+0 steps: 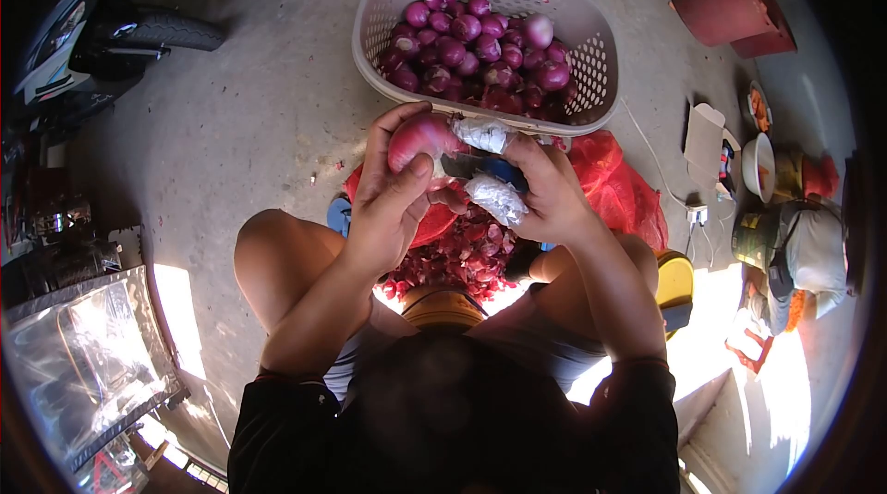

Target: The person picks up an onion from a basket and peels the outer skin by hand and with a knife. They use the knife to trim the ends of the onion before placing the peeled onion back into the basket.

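Left hand (388, 207) fingers clamp the red onion (420, 138) at centre frame, six o'clock of the basket (591, 78); right hand (545, 194), taped fingers closed on the knife (462, 166), should cut shallow, blade clear of the thumb.

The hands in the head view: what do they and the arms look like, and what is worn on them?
Both forearms are bare, with dark sleeves pushed up near the elbows. The left hand wears nothing. On the right hand, the thumb and a finger are wrapped in whitish, crinkled tape or cloth. No watch or rings show.
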Tool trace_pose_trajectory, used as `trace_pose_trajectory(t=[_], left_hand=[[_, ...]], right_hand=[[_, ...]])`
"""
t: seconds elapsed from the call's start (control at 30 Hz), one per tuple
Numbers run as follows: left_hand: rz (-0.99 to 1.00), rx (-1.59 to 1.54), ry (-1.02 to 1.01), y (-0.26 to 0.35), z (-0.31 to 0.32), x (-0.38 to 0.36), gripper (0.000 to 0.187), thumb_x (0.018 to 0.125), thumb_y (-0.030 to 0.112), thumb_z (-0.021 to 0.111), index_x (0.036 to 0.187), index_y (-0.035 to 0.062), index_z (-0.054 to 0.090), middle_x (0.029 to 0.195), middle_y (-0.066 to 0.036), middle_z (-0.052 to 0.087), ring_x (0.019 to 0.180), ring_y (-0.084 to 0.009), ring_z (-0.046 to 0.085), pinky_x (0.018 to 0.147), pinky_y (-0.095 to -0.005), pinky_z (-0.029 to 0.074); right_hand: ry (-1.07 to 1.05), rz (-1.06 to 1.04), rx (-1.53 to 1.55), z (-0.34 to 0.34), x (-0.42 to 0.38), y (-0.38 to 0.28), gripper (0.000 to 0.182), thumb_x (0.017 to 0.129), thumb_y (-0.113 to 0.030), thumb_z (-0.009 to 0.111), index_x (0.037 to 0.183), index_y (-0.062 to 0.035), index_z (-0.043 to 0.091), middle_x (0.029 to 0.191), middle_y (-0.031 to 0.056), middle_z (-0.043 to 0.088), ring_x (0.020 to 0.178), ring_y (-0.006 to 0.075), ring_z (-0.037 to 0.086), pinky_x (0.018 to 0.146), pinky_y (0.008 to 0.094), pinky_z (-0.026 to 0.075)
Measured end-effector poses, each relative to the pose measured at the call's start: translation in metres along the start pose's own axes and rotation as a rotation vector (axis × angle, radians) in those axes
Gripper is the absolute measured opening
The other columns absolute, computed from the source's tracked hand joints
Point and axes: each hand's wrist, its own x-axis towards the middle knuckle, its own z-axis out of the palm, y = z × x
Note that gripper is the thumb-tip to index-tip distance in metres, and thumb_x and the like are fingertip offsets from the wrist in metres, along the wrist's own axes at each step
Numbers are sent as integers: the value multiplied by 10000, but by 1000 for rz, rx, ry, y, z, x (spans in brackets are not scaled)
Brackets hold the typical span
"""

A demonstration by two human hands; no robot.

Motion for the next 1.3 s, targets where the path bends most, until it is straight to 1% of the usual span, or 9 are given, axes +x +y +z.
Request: trace_pose_trajectory(t=[0.17, 0.27, 0.37, 0.47, 0.57, 0.87, 0.97, 1.17, 1.3], left_hand=[[-35, -26, -2, -1, 0, -1, 544, 929, 288, 464, 1365, 65, 230, 1246, -132, 459, 998, -245, 584, 741, -322, 536], [-45, -40, -16, -2, -1, -2, 549, 931, 306, 462, 1365, 62, 231, 1247, -136, 462, 1018, -255, 581, 760, -338, 536], [-49, -26, -21, -2, -2, -2, 550, 932, 318, 459, 1363, 61, 234, 1244, -136, 465, 1013, -257, 582, 769, -347, 535], [-55, -18, -15, -1, 0, -2, 545, 934, 328, 454, 1360, 64, 240, 1240, -132, 469, 1011, -249, 581, 765, -350, 535], [-77, -70, 3, -1, -1, -2, 534, 937, 329, 445, 1357, 65, 246, 1242, -127, 469, 1015, -242, 578, 759, -350, 533], [-71, -34, -31, -2, 2, -2, 528, 934, 312, 450, 1358, 69, 250, 1273, -117, 447, 1061, -237, 549, 798, -356, 500], [-64, -23, -33, -1, 2, -3, 528, 935, 307, 447, 1358, 63, 246, 1279, -118, 441, 1085, -241, 531, 830, -367, 485], [26, -30, 39, -5, 6, 0, 522, 929, 282, 451, 1347, 28, 266, 1278, -115, 441, 1157, -237, 471, 939, -393, 413], [49, -26, 29, -4, 7, 0, 536, 911, 263, 479, 1340, 14, 275, 1262, -127, 449, 1163, -233, 466, 960, -385, 395]], right_hand=[[-26, -29, -48, -6, 0, -1, 576, 618, -71, 705, 1162, -74, 514, 1004, 152, 615, 858, 360, 619, 724, 391, 510], [-59, -86, -54, -11, 1, 3, 469, 772, -99, 696, 1198, -38, 509, 1085, 155, 608, 890, 294, 631, 760, 349, 485], [-54, -90, -58, -12, -1, 3, 483, 749, -100, 714, 1185, -60, 512, 1103, 164, 603, 926, 323, 624, 787, 366, 480], [-31, -137, -120, -14, 3, 3, 574, 606, -118, 704, 1154, -88, 537, 1056, 137, 605, 902, 368, 597, 791, 427, 482], [-151, -62, -225, -22, 3, -3, 587, 592, -124, 703, 1154, -90, 538, 1030, 133, 612, 886, 361, 600, 777, 422, 484], [-25, -81, -86, -12, 2, 0, 525, 598, -98, 704, 1105, -91, 570, 951, 126, 626, 836, 348, 613, 753, 416, 485], [-104, -148, -152, -16, -2, 4, 594, 706, -62, 730, 1230, -117, 458, 1037, 145, 638, 889, 333, 641, 786, 402, 488], [-51, -133, -180, -11, -3, 5, 546, 699, -45, 727, 1189, -104, 494, 1031, 146, 639, 900, 334, 640, 787, 405, 489], [-4, -117, -90, -9, -2, 6, 507, 737, -11, 691, 1197, -88, 490, 1074, 167, 627, 938, 307, 638, 809, 387, 490]])
